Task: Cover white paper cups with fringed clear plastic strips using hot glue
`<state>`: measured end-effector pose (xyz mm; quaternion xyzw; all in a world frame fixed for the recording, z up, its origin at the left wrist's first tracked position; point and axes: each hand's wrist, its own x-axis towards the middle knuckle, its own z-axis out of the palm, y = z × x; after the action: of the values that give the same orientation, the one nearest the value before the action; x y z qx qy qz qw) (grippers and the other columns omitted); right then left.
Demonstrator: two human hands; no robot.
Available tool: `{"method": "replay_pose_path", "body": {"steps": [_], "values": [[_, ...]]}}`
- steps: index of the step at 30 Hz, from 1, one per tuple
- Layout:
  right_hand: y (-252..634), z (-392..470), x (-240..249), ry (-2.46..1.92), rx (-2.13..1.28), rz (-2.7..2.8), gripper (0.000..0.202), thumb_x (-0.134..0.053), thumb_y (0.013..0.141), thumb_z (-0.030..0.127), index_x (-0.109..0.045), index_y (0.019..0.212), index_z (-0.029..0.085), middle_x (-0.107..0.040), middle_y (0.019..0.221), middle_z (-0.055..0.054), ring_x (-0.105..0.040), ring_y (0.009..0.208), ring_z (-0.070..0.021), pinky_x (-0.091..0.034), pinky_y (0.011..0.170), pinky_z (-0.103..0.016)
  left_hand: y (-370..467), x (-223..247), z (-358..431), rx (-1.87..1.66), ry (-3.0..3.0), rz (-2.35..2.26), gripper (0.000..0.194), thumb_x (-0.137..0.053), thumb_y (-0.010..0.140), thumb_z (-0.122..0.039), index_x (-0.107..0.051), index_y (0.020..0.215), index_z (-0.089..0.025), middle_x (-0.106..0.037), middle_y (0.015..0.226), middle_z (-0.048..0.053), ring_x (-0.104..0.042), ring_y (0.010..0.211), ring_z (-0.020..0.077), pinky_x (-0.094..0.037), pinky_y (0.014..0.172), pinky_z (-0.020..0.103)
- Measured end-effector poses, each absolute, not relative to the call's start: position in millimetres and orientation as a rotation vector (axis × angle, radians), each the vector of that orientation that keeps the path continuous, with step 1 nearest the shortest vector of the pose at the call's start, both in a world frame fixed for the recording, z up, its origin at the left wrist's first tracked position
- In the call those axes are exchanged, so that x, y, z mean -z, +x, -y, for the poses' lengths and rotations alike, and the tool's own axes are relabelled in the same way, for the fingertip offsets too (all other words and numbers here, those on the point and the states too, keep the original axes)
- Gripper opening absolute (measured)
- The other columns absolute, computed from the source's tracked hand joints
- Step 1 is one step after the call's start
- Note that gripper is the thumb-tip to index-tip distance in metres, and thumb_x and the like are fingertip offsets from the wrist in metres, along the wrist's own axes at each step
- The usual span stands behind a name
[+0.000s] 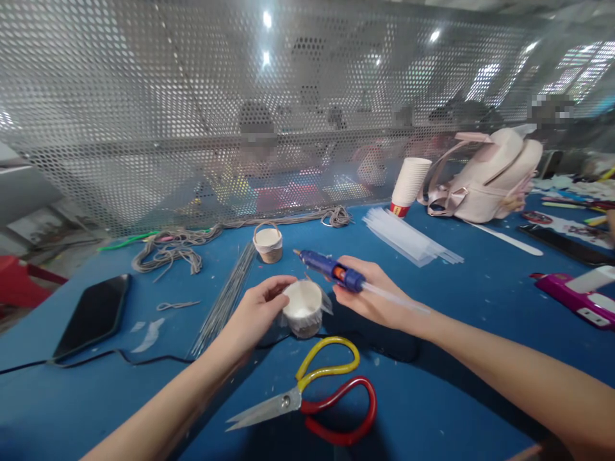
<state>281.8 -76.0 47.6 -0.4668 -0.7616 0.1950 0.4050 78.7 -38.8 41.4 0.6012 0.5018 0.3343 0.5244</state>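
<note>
Against the left fingers (pixel 278 301) sits the cup (pixel 304 312).

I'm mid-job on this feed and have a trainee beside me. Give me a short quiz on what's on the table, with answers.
1. What does the right hand hold, and what does the left hand touch?
2. True or false: both handles of the scissors are the same colour.
3. Which is nearest the pink backpack?
A) the basket with a handle
B) the stack of paper cups
C) the bundle of grey wires

Key:
1. A blue glue gun; a small cup.
2. False: one is yellow, the other red.
3. B.
</note>
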Motion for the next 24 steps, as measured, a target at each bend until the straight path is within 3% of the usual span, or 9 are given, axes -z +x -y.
{"method": "replay_pose_path", "body": {"steps": [3,8,15,24], "values": [[292.9,85.8,-54.9,-1.026,-0.379,2.209,0.007,-0.053,0.074,0.017,-0.054,0.080,0.015,-0.056,0.076,-0.004,-0.050,0.066,-0.0135,-0.040,0.062,-0.024,78.7,-42.2,37.3,-0.788,1.427,-1.248,0.034,-0.059,0.057,-0.029,-0.069,0.088,-0.017,-0.072,0.085,0.004,-0.062,0.078,0.0210,-0.044,0.069,0.029],[296.8,96.1,-70.3,-1.218,-0.277,2.568,0.003,-0.053,0.077,0.014,-0.055,0.078,0.016,-0.057,0.076,-0.002,-0.049,0.061,-0.0120,-0.032,0.054,-0.023,78.9,-44.4,37.8,-0.690,1.394,-1.254,0.034,-0.060,0.060,-0.033,-0.071,0.088,-0.016,-0.070,0.079,0.003,-0.056,0.067,0.0162,-0.039,0.060,0.025],[283.8,98.2,-92.6,-1.334,-0.007,2.854,0.011,-0.049,0.083,0.024,-0.057,0.084,0.016,-0.061,0.078,-0.004,-0.049,0.055,-0.0122,-0.016,0.048,-0.026,78.0,-47.4,39.4,-0.669,1.443,-1.208,0.034,-0.059,0.062,-0.032,-0.071,0.091,-0.017,-0.071,0.092,0.005,-0.058,0.079,0.0193,-0.042,0.067,0.027],[274.4,96.5,-95.7,-1.334,0.185,2.962,0.016,-0.047,0.085,0.027,-0.059,0.087,0.015,-0.063,0.079,-0.006,-0.054,0.053,-0.0145,-0.011,0.045,-0.029,75.2,-44.1,35.1,-0.664,1.692,-1.162,0.026,-0.054,0.063,-0.028,-0.071,0.081,-0.018,-0.073,0.082,0.003,-0.062,0.075,0.0204,-0.047,0.069,0.029]]}}
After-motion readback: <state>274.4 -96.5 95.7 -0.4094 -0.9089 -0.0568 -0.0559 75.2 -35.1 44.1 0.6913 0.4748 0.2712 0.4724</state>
